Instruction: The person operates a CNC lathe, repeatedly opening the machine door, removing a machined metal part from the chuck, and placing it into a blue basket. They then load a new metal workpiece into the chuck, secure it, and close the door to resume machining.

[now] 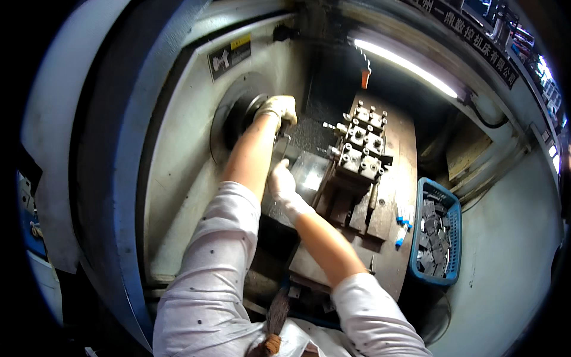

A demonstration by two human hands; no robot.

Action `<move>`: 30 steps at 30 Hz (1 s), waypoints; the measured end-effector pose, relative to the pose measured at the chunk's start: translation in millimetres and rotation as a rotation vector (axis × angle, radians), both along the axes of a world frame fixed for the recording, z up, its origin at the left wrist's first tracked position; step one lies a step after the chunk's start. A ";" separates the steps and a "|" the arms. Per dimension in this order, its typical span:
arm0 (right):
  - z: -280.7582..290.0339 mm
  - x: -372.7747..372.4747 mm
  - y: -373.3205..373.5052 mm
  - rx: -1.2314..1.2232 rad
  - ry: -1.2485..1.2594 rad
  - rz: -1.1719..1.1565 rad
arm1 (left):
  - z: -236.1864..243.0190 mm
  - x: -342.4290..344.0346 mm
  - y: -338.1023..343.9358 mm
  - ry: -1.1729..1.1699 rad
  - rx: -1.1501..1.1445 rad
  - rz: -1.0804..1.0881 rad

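My left hand point(278, 108), in a pale glove, is closed at the front of the round lathe chuck point(239, 116) on the left wall. What its fingers grip is hidden from me. Just below and nearer, my right hand point(282, 183), also gloved, has its fingers drawn together around the lower end of a thin bent metal rod point(288, 147). The rod's upper end reaches up beside the chuck, under my left hand. To the right of both hands, apart from them, stands a block of tool holders point(360, 146) with several bolts and cutting tools pointing left.
A blue plastic basket point(420, 229) of dark metal pieces stands at the right. Several small blue-and-white tubes point(402, 223) lie on the brown machine bed point(404, 157). An orange-tipped nozzle point(365, 78) hangs at the back near a lit lamp point(404, 66). A brush point(278, 312) is close to my body.
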State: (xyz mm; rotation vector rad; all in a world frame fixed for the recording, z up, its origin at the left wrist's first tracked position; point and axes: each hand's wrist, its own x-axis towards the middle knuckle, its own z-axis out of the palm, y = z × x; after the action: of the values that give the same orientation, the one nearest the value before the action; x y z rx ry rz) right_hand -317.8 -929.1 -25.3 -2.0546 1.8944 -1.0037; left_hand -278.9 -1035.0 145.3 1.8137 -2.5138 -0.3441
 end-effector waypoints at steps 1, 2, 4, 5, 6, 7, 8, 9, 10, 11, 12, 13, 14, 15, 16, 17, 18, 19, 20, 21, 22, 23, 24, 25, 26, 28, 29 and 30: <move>-2.9 3.5 -10.1 0.192 0.109 -0.087 | -7.0 4.8 -6.6 0.091 0.086 0.049; -8.1 3.2 -15.0 0.131 0.151 -0.087 | -3.1 6.7 6.0 0.098 0.021 0.105; 12.5 -15.9 -37.1 0.406 -0.138 -0.256 | -23.1 -2.3 23.1 0.334 -0.290 0.137; 12.7 -17.7 -47.0 0.310 -0.153 -0.200 | -35.3 2.7 30.1 0.465 -0.502 0.081; 14.6 -16.3 -57.0 0.307 -0.276 -0.227 | -58.3 9.9 33.6 0.569 -0.811 0.032; 15.9 -17.1 -68.2 0.169 -0.478 -0.278 | -64.5 7.7 42.2 0.600 -0.941 -0.002; 16.8 -16.5 -77.1 0.029 -0.674 -0.319 | -69.1 6.2 54.3 0.630 -1.074 -0.031; 13.7 -20.2 -92.8 -0.143 -0.836 -0.286 | -74.7 4.0 61.2 0.614 -1.159 -0.032; 10.8 -24.7 -111.8 -0.323 -0.995 -0.254 | -81.8 1.0 64.4 0.599 -1.244 -0.041; 32.1 -17.4 -110.8 -0.405 -1.380 -0.119 | -90.9 7.1 69.2 0.638 -1.266 -0.048; 51.2 -17.1 -106.5 -0.216 -1.884 -0.014 | -97.7 15.3 73.4 0.602 -1.225 -0.051; 72.5 -11.5 -96.2 -0.133 -2.023 0.005 | -104.6 22.6 80.7 0.618 -1.212 -0.025; 87.2 -15.1 -93.4 -0.076 -2.153 0.010 | -111.2 22.4 81.6 0.654 -1.194 -0.021; 94.7 -14.4 -92.7 -0.140 -2.013 0.109 | -117.7 24.6 79.9 0.615 -1.182 -0.022; 90.9 -11.3 -99.2 -0.210 -1.772 0.148 | -117.7 22.3 80.6 0.690 -1.168 -0.018; 93.2 -13.7 -111.6 -0.205 -1.480 -0.027 | -112.0 19.2 84.5 0.763 -1.151 -0.020; 93.9 -20.7 -121.4 -0.099 -1.441 -0.100 | -105.7 17.1 88.9 0.833 -1.133 -0.019; 115.1 -19.6 -113.2 0.022 -1.399 -0.153 | -97.2 22.3 89.8 0.864 -1.037 0.031; 136.9 -23.9 -105.2 0.132 -1.350 -0.208 | -93.2 22.6 81.2 0.821 -1.031 0.081; 133.5 -36.2 -109.2 -0.008 -0.711 -0.220 | -85.5 17.4 75.5 0.775 -1.009 0.085; 130.3 -45.9 -118.2 -0.141 -0.071 -0.205 | -75.4 14.6 73.1 0.726 -0.998 0.094; 125.1 -51.6 -131.0 -0.268 0.574 -0.189 | -74.9 12.7 68.2 0.751 -1.063 0.065; 120.9 -52.5 -144.6 -0.194 0.070 -0.316 | -73.7 9.5 66.4 0.775 -1.081 0.032; 128.5 -42.7 -143.6 -0.250 -0.465 -0.430 | -74.7 11.6 66.5 0.787 -1.099 0.018; 134.0 -41.2 -138.8 -0.229 -0.773 -0.321 | -75.9 12.3 66.1 0.801 -1.117 0.001; 139.6 -34.0 -124.7 -0.289 -1.100 -0.054 | -81.9 14.2 64.5 0.803 -1.129 0.028; 141.7 -25.5 -105.3 -0.346 -1.113 0.129 | -84.9 18.3 69.2 0.790 -1.114 0.045; 141.9 -18.7 -82.3 -0.310 -1.075 0.258 | -86.9 22.4 73.1 0.778 -1.099 0.062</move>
State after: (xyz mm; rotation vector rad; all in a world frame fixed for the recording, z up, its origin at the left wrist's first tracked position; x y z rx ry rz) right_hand -336.5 -1011.4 116.6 -1.2986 0.9303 -1.8682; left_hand -256.5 -961.8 58.4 1.0019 -1.5429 0.2667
